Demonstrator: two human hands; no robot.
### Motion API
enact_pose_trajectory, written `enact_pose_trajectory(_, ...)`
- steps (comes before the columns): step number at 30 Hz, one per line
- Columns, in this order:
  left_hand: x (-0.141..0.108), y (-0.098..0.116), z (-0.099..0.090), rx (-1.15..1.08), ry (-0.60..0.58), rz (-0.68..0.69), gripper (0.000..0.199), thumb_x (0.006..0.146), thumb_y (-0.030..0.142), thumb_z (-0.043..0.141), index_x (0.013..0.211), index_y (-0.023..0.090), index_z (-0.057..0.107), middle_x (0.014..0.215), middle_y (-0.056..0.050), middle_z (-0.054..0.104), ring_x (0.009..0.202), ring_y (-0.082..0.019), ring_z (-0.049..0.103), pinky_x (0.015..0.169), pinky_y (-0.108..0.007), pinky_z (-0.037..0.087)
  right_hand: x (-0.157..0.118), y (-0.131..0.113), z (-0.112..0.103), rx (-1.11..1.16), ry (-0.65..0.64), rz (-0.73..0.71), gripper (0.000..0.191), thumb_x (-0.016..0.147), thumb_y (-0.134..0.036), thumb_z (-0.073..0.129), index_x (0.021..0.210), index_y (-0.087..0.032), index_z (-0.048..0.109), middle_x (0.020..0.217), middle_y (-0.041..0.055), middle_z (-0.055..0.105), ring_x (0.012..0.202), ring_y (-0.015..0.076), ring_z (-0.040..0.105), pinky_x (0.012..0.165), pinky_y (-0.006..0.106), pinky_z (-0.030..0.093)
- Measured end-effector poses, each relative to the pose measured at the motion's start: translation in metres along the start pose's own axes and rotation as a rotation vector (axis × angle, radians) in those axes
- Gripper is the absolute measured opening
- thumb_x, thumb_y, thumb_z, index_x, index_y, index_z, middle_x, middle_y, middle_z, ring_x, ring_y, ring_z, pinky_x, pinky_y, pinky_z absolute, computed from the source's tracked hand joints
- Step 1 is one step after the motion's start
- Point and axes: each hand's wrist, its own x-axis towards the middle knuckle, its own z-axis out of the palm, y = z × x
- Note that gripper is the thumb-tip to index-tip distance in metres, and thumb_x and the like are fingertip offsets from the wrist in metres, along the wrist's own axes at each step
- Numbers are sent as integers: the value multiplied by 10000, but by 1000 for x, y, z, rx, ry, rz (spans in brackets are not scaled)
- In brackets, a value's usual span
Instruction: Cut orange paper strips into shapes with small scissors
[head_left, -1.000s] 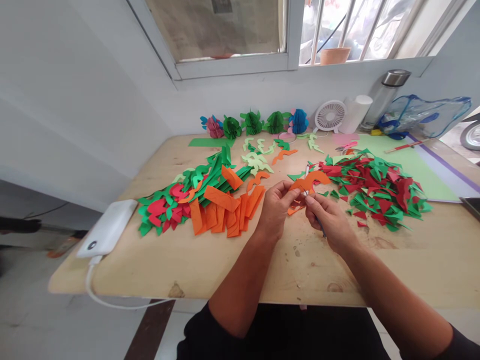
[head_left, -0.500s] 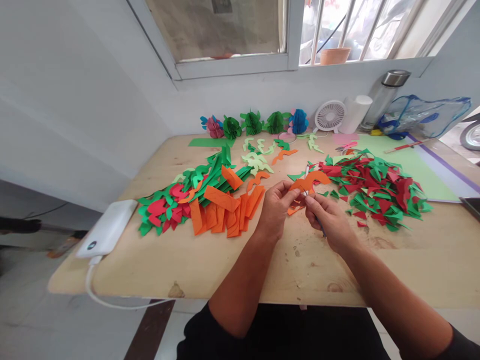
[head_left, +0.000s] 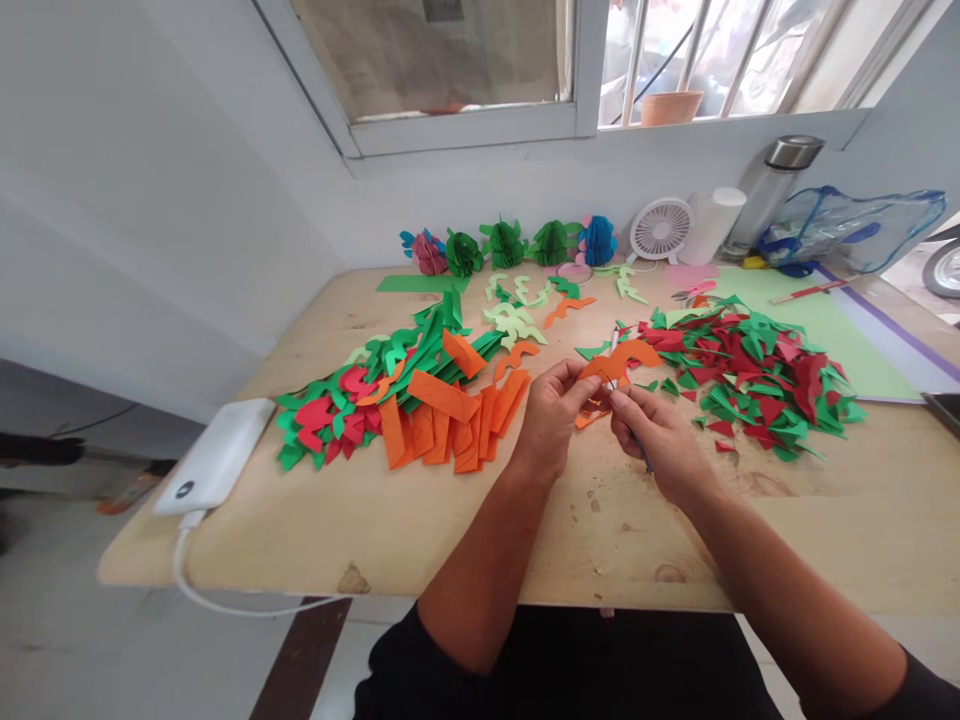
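My left hand [head_left: 553, 412] pinches a curved orange paper piece [head_left: 634, 354] between thumb and fingers. Close on its right, my right hand [head_left: 656, 432] is closed round small scissors [head_left: 643, 452] with a dark blue handle; their thin blades meet the lower edge of the orange paper. To the left of my hands, folded orange strips [head_left: 442, 400] lie beside green strips and red and green cut shapes [head_left: 330, 420]. Red and green scraps [head_left: 765, 370] form a heap on the right. Orange bits lie under my fingers, partly hidden.
Honeycomb paper figures [head_left: 505, 244] line the wall behind the wooden table [head_left: 525, 570], beside a small white fan [head_left: 661, 232], a bottle [head_left: 776, 190] and a clear bag [head_left: 855, 230]. A white power bank [head_left: 217, 455] with a cable lies at the left edge.
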Motion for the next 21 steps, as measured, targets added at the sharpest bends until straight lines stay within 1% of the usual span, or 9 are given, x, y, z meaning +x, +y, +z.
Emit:
enact_pose_trajectory(7, -1, 2, 1, 8, 15, -5, 140, 678, 293, 660, 691, 168, 599, 637, 12, 592, 616, -105, 544, 646, -255, 436, 0, 3, -1, 14, -2, 2, 439, 762, -582, 636, 636, -202, 457, 496, -64, 378, 430, 68, 267, 393, 221, 172)
enact_pose_trajectory(15, -1, 2, 1, 9, 10, -7, 141, 682, 292, 656, 705, 165, 601, 641, 15, 586, 624, -104, 542, 642, -250, 434, 0, 3, 0, 22, -6, 3, 426, 761, -584, 638, 673, -196, 486, 497, -70, 380, 426, 63, 268, 390, 216, 172)
enact_pose_trajectory(21, -1, 3, 2, 3, 13, -14, 153, 668, 299, 661, 693, 166, 589, 639, 6, 592, 613, -110, 541, 635, -258, 440, 0, 1, 0, 8, -7, 3, 444, 753, -596, 636, 636, -207, 459, 486, -64, 376, 425, 72, 279, 389, 223, 180)
